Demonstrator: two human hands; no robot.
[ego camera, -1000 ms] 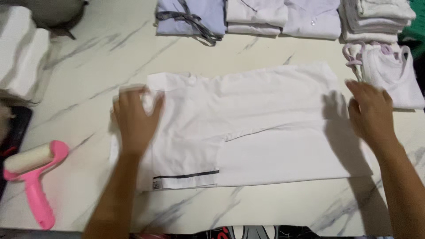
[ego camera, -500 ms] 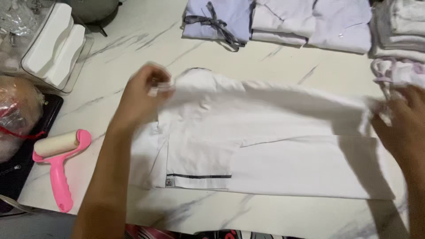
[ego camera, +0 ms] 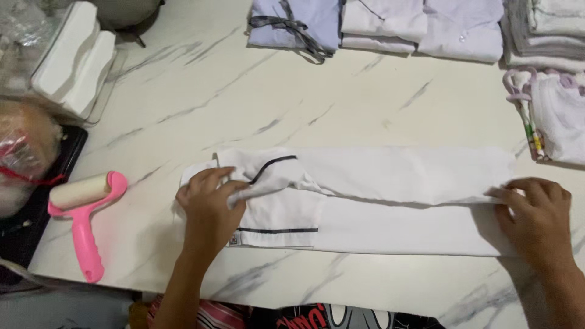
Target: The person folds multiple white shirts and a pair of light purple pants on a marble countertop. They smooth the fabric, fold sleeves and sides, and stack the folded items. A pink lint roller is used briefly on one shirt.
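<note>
While the white garment lies as a long band across the near half of the marble tabletop, its far layer is folded toward the near edge, with the fold's free edge running lengthwise along the middle. The left hand presses the collar end, fingers curled and pinching a bunched bit of the dark-trimmed cloth. The right hand sits at the opposite end, fingers nearly closed over the edge of the upper layer; whether the thumb is under the cloth cannot be told. Judgement: the fold in hand would go best if both hands kept the upper layer taut between them, set its edge parallel to the near hem, and flattened the puckered cloth by the collar before pressing down. Surroundings: a pink lint roller lies near the left edge, well apart from the garment. Folded pale shirts line the far edge. A white top with lilac trim sits by the far right corner, near the garment's right end but not touching it. A white moulded tray occupies the far left corner.
</note>
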